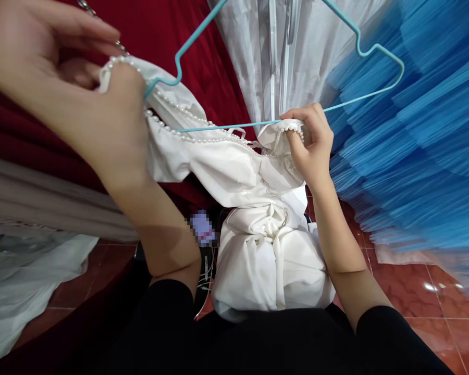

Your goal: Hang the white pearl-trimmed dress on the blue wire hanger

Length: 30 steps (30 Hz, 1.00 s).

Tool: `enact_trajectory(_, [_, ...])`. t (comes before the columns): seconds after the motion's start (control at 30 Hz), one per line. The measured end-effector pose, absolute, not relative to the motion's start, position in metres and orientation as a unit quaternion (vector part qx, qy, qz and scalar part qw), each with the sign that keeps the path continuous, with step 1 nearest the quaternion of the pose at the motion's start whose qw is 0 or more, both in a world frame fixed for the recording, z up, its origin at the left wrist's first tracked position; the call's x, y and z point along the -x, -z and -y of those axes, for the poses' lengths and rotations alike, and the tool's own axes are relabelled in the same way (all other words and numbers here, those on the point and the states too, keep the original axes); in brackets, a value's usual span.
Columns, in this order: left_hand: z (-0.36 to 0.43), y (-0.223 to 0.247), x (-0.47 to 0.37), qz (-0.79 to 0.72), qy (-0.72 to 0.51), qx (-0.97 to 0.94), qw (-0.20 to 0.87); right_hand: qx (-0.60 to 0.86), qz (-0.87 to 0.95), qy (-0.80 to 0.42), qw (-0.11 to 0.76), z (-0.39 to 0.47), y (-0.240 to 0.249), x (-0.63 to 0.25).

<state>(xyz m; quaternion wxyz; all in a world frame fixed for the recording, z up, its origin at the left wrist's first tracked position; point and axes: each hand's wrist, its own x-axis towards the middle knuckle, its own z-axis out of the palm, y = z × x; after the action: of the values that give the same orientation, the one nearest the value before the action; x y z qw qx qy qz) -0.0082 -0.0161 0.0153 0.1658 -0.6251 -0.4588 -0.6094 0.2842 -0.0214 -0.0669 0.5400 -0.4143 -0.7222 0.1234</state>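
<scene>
A white dress (226,161) with pearl beading along its neckline hangs down in front of my body, its skirt bunched in folds below. My left hand (117,99) pinches one beaded shoulder of the dress, close to the left end of a light blue hanger (226,126). That end of the hanger passes under the white fabric by my thumb. My right hand (310,140) grips the other beaded edge, right at the hanger's lower bar. The right end of the hanger sticks out bare past this hand. The hanger's top lies outside the view.
Blue tulle (426,130) fills the right side. Dark red fabric (160,31) and silvery white drapes (250,47) hang behind the hanger. Whitish sheer cloth (35,281) lies at the lower left. Red tiles (406,286) cover the floor, and thin cables (206,278) run near my left elbow.
</scene>
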Motion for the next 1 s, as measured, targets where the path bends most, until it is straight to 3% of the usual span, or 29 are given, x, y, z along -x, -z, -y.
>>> enact_trajectory(0.07, [0.008, -0.022, -0.007, 0.451, 0.572, 0.647, 0.225, 0.417, 0.722, -0.124, 0.538, 0.021, 0.068, -0.284])
enact_trajectory(0.3, [-0.022, -0.011, -0.022, 0.410, 0.526, 0.707, 0.233, 0.416, 0.728, -0.104, 0.535, 0.021, 0.069, -0.285])
enact_trajectory(0.43, [-0.017, 0.001, -0.024, 0.308, 0.545, 0.696, 0.352, 0.410, 0.727, -0.104, 0.540, 0.020, 0.069, -0.284])
enact_trajectory(0.57, [0.021, 0.006, -0.080, 0.341, 0.534, 0.743, 0.214, 0.427, 0.722, -0.107, 0.534, 0.022, 0.069, -0.281])
enact_trajectory(0.7, [0.038, 0.023, -0.127, 0.430, 0.447, 0.784, 0.027, 0.439, 0.724, -0.086, 0.525, 0.026, 0.064, -0.282])
enact_trajectory(0.87, [0.026, 0.041, -0.131, 0.479, 0.404, 0.779, -0.005, 0.432, 0.760, -0.027, 0.486, 0.028, 0.057, -0.295])
enact_trajectory(1.0, [0.019, 0.041, -0.121, 0.495, 0.391, 0.776, 0.003, 0.447, 0.639, 0.100, 0.618, 0.023, 0.048, -0.336])
